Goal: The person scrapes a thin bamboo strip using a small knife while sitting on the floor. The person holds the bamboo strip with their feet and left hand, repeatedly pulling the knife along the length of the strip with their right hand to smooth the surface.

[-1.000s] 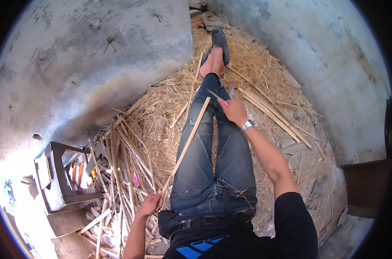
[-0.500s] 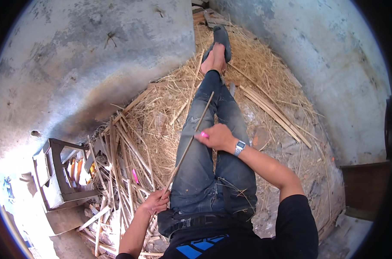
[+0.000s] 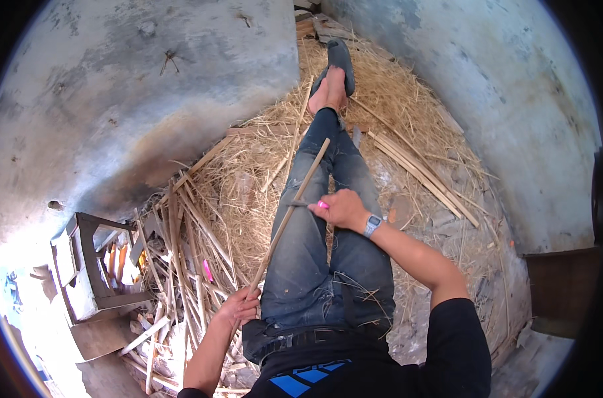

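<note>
My left hand (image 3: 240,305) is closed around the lower end of a long thin wooden stick (image 3: 279,245), which slants up and to the right across my jeans. My right hand (image 3: 341,207), with a watch (image 3: 372,225) on its wrist, grips a knife (image 3: 306,203) by its pink handle. The dark blade lies across the upper half of the stick. My outstretched legs (image 3: 301,265) are beneath both hands, and bits of straw lie on the lap.
Many split sticks (image 3: 188,245) are heaped at left beside a wooden frame (image 3: 92,265). Loose strips (image 3: 421,174) lie right of my legs. Straw shavings (image 3: 381,79) cover the floor around my feet. Grey walls (image 3: 149,79) rise on both sides.
My right hand has shifted slightly right and the knife's blade now shows plainly across the stick. The stick has turned a little in my left hand, showing a wider face.
</note>
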Tool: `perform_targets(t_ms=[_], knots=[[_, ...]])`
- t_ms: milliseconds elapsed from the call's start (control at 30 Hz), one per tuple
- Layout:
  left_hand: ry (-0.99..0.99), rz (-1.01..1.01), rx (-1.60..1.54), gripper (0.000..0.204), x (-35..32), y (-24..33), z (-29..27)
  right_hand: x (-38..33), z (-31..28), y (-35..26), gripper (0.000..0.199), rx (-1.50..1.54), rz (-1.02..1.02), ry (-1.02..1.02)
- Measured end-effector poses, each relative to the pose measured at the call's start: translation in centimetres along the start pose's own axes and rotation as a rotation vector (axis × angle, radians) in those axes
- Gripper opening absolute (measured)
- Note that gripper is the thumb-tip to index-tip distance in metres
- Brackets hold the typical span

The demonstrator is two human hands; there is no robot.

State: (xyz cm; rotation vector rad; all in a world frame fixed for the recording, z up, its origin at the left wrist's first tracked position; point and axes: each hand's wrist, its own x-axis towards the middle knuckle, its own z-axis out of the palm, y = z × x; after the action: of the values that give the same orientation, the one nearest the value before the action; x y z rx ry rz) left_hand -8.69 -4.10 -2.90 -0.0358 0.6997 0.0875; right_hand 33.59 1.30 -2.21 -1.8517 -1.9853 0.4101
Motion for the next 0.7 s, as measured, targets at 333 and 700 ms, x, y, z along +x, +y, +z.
perform_targets(t_ms=[333, 700], knots=[[0.079, 0.038, 0.132, 0.041, 1.1, -0.4, 1.9, -3.0, 1.7, -5.0, 0.063, 0.048, -0.027, -0.181], [0.198, 0.080, 0.228, 0.045, 0.7, -0.7, 3.9, -0.9, -0.2, -3.7, 0.065, 0.087, 0.031, -0.099]])
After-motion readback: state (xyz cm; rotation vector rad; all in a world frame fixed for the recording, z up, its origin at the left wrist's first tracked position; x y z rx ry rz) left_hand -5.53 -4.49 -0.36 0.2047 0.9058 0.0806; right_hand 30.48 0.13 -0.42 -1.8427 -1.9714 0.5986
